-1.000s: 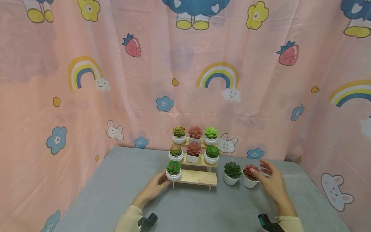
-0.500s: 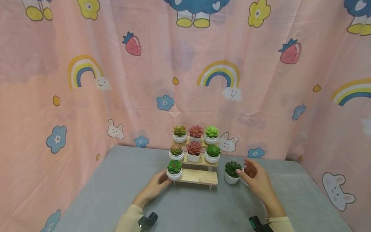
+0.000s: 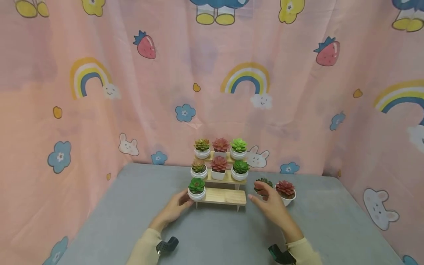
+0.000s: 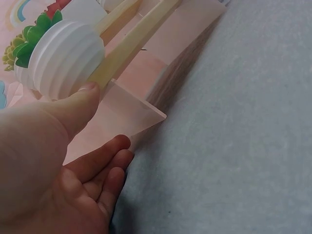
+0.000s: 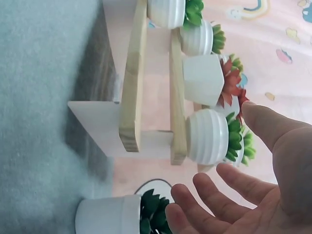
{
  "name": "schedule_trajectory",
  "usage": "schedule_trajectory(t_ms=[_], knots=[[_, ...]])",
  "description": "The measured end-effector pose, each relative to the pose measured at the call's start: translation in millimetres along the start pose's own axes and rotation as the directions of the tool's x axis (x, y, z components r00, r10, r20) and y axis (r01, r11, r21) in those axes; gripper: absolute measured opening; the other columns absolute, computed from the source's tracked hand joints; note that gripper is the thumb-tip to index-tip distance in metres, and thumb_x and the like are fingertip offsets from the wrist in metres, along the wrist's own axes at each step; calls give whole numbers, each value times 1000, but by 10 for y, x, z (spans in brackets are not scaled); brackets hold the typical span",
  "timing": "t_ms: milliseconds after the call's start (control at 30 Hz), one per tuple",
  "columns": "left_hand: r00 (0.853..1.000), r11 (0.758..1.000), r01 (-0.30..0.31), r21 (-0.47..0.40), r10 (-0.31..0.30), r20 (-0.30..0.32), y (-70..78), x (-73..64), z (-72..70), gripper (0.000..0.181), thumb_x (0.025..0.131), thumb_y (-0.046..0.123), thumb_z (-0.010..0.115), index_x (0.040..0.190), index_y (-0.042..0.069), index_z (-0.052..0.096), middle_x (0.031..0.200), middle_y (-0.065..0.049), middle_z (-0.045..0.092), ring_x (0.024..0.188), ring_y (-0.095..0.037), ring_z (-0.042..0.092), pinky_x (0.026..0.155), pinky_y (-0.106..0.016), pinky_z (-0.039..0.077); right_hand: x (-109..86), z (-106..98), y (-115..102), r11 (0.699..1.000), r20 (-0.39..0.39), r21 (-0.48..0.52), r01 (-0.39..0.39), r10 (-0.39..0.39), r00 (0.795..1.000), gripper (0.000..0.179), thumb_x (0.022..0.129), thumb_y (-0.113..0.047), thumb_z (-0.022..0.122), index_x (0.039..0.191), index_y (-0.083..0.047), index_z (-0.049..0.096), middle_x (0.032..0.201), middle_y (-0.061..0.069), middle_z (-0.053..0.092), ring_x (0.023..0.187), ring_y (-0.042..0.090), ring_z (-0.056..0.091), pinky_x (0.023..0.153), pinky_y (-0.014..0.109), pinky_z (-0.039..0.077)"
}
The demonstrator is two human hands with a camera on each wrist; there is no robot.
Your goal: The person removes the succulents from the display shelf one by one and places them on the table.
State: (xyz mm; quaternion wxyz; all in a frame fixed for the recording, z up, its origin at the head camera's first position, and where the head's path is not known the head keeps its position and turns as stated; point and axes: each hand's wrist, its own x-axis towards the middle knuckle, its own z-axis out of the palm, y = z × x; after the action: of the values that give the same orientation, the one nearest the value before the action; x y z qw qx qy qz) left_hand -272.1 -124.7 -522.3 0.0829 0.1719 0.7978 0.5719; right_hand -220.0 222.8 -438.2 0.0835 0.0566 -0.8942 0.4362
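A three-tier wooden stand (image 3: 225,197) with pale side panels holds small potted succulents. On its lowest step, at the left end, sits a green succulent in a white ribbed pot (image 3: 197,189). My left hand (image 3: 173,210) rests against that end. In the left wrist view its thumb (image 4: 80,105) touches the board beside the pot, and its fingers lie by the side panel. My right hand (image 3: 274,209), fingers spread and holding nothing, hovers right of the stand. It partly covers a dark green succulent (image 3: 265,181). Beside that stands a red succulent in a white pot (image 3: 285,191).
Several succulents fill the middle and top steps, including a red one (image 3: 219,167) in an angular white pot. A grey cloth covers the table (image 3: 149,184). Behind it hangs a pink patterned curtain (image 3: 205,88).
My right hand has moved left from the red succulent, past the dark green one, toward the stand. The red succulent shows again. My left hand stays at the stand; the head view has shifted slightly.
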Motion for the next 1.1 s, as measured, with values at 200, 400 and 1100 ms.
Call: schedule_trajectory(t_ms=[200, 400, 1100], knots=[[1000, 1000, -1, -17, 1, 6, -24, -21, 33, 62, 103, 22, 59, 158, 8, 34, 156, -21, 46, 144, -43, 43, 118, -56, 38, -28, 88, -22, 999, 50, 49, 0, -2, 999, 54, 94, -23, 73, 140, -1, 54, 136, 23, 61, 120, 40, 61, 100, 57, 52], [1000, 1000, -5, -6, 5, -9, -27, -98, 46, 61, 104, 22, 57, 158, 6, 33, 155, -24, 45, 143, -44, 43, 117, -57, 38, -67, 192, -84, 994, 80, 107, 24, -33, 996, 52, 93, -23, 74, 137, -2, 57, 133, 20, 63, 119, 39, 62, 98, 54, 53], [1000, 1000, 1, 13, -2, 7, 16, -16, 15, 59, 105, 22, 55, 159, 10, 33, 157, -20, 44, 146, -42, 41, 120, -58, 33, 94, 693, -376, 963, 180, 254, 92, -140, 974, 46, 92, -17, 74, 133, 0, 60, 131, 25, 62, 119, 39, 60, 95, 53, 55]])
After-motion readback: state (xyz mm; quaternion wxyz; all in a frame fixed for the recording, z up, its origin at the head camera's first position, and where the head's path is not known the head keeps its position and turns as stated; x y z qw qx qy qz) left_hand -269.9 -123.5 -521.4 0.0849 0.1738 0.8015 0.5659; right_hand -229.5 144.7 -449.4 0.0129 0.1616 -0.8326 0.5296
